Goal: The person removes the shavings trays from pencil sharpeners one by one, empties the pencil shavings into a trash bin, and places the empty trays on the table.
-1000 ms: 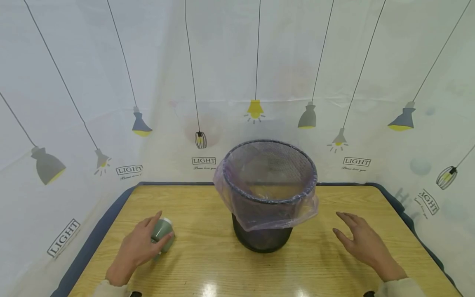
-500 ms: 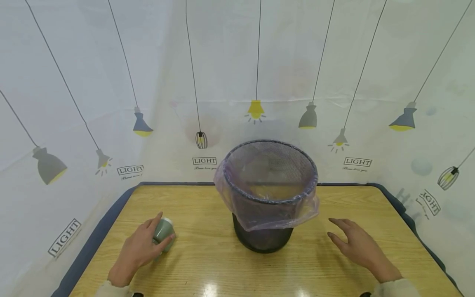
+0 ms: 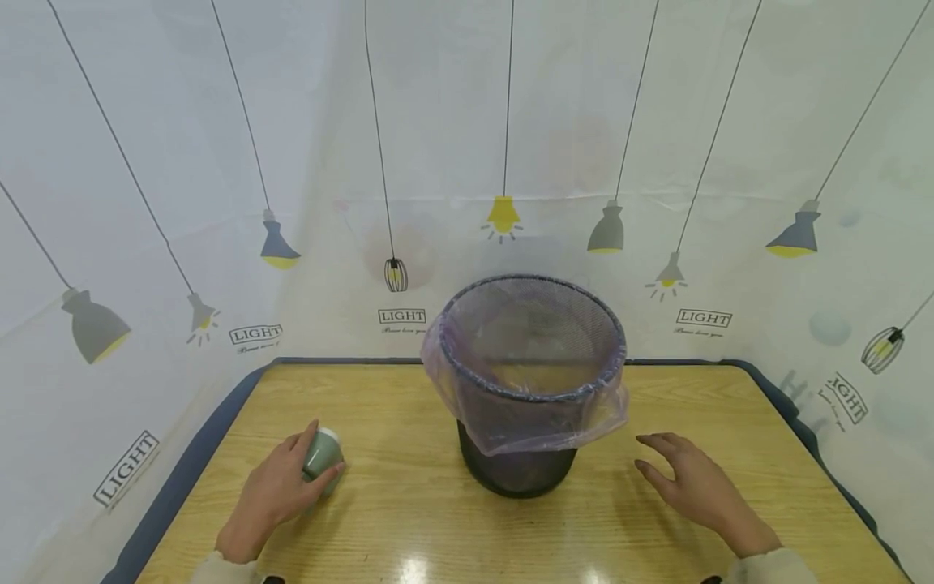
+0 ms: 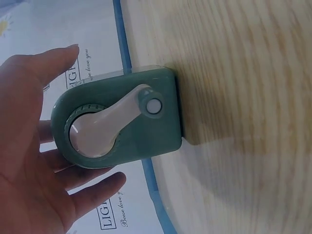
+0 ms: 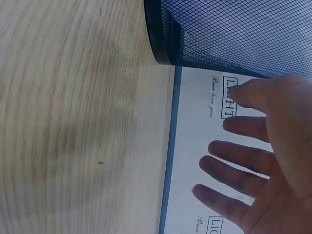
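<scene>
So my left hand [image 3: 266,487] is around a little green crank gadget [image 3: 321,453] on the table, at 9 o'clock from the mesh bin [image 3: 516,477]. Fingers look loose, not curled tight; some run behind the casing, so I can't tell how firmly they touch. My right hand [image 3: 696,487] is over at 3 o'clock from the bin, fingers spread, nothing in it.

My guess: the gadget's pretty light, hard-shelled and kinda slick, since the casing has a shine like plastic. I'd hold it across the rounded body and leave the pale crank [image 4: 100,130] alone, because it'd probably swing. Its knob [image 4: 154,106] is at 2 o'clock from the pivot in the left wrist view. Don't think it's that fragile, though a drop could crack it.

The table [image 3: 379,527] is smooth wood grain with some glare at 6 o'clock. Bin's got a thin purplish liner [image 3: 511,426] folded over the rim. Around it all hangs a white backdrop [image 3: 438,122] printed with lamps and "LIGHT".
</scene>
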Action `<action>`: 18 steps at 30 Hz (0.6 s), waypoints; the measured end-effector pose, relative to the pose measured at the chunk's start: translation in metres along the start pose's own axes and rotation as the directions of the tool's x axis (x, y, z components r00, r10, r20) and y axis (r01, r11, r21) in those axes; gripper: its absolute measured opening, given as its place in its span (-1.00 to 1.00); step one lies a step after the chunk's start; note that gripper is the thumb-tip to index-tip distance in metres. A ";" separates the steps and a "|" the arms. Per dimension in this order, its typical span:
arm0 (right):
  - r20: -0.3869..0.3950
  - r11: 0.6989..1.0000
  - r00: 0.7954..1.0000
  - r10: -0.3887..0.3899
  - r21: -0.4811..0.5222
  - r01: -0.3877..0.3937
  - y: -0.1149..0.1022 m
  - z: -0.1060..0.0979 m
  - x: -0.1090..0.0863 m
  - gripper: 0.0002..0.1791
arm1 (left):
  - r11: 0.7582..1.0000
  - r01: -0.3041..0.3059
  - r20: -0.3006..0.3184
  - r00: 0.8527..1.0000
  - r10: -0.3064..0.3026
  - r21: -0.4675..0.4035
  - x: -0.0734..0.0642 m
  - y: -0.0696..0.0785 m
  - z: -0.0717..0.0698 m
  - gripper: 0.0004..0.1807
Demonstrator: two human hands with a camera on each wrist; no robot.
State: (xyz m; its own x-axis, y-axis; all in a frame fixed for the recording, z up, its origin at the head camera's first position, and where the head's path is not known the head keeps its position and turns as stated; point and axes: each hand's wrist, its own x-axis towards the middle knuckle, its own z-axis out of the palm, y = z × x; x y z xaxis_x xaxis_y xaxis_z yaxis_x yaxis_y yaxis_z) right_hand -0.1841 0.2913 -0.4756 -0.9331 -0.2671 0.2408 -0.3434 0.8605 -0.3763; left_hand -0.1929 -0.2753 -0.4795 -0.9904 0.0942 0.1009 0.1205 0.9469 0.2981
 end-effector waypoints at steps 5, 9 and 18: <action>0.016 1.000 1.000 -0.009 0.012 0.009 -0.002 0.003 0.001 -0.59 | 1.000 -0.001 0.002 1.000 0.001 -0.013 0.000 -0.001 0.002 -0.04; 0.048 0.999 0.999 -0.008 0.034 0.007 -0.004 0.006 0.002 -0.61 | 1.000 0.001 0.006 1.000 -0.001 -0.028 0.000 0.000 0.003 -0.07; 0.105 0.997 0.994 -0.018 0.081 0.010 -0.013 0.010 0.003 -0.63 | 0.999 -0.005 -0.006 1.000 0.004 -0.045 -0.001 0.001 0.005 -0.12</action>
State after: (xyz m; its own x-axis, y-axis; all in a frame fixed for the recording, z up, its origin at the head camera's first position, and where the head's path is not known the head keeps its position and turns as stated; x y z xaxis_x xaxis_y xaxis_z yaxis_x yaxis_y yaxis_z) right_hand -0.1838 0.2747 -0.4789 -0.9327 -0.3267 0.1525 -0.3600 0.8201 -0.4448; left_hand -0.1918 -0.2734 -0.4838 -0.9894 0.0963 0.1083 0.1279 0.9315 0.3405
